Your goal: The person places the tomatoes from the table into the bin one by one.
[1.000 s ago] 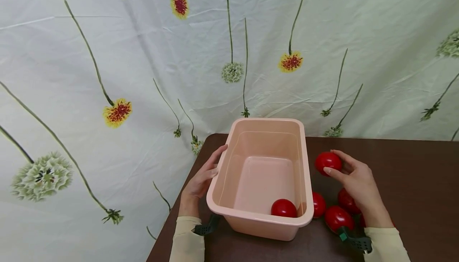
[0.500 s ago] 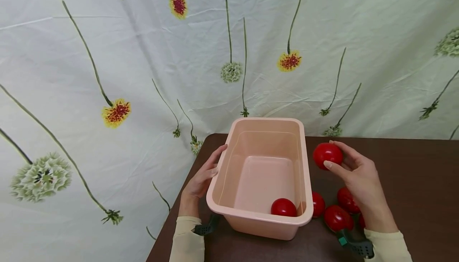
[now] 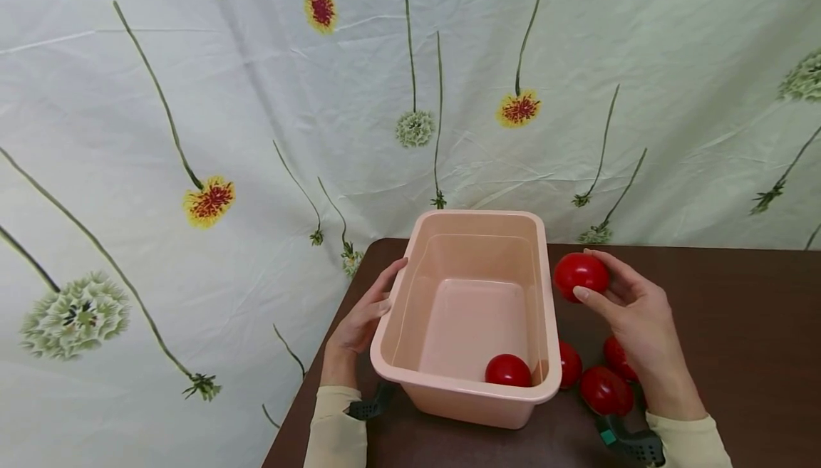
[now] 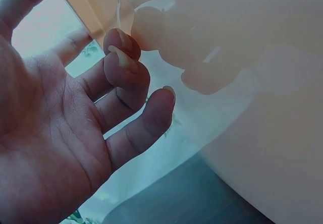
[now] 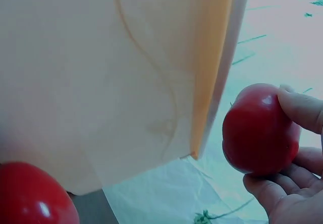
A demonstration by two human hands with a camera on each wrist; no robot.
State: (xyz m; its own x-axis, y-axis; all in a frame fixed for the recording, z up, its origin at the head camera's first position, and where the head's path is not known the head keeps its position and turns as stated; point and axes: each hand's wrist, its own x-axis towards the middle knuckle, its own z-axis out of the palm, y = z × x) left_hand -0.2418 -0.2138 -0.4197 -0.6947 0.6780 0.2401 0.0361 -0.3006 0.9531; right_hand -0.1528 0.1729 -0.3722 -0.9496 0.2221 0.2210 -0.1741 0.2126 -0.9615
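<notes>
A pink plastic basin (image 3: 465,220) sits on the table, with one red tomato (image 3: 508,370) in its near right corner. My left hand (image 3: 360,320) rests against the basin's left rim. In the left wrist view its lower fingers (image 4: 128,100) bend loosely beside the outer wall and hold nothing. To the right of the basin, my right hand (image 3: 643,322) pinches another glossy red tomato (image 3: 580,277) between thumb and fingers, raised above the table. The right wrist view shows this held tomato (image 5: 260,128) just past the basin's rim (image 5: 214,77).
Several more tomatoes (image 3: 606,391) lie on the dark brown table (image 3: 737,325), close to the basin's right side and partly hidden under my right forearm. Behind the table hangs a pale flower-print cloth (image 3: 359,83), which also borders its left edge.
My right hand has lifted the held tomato slightly and, over the last half second, brought it a little left toward the basin. The left hand and the basin stay in place.
</notes>
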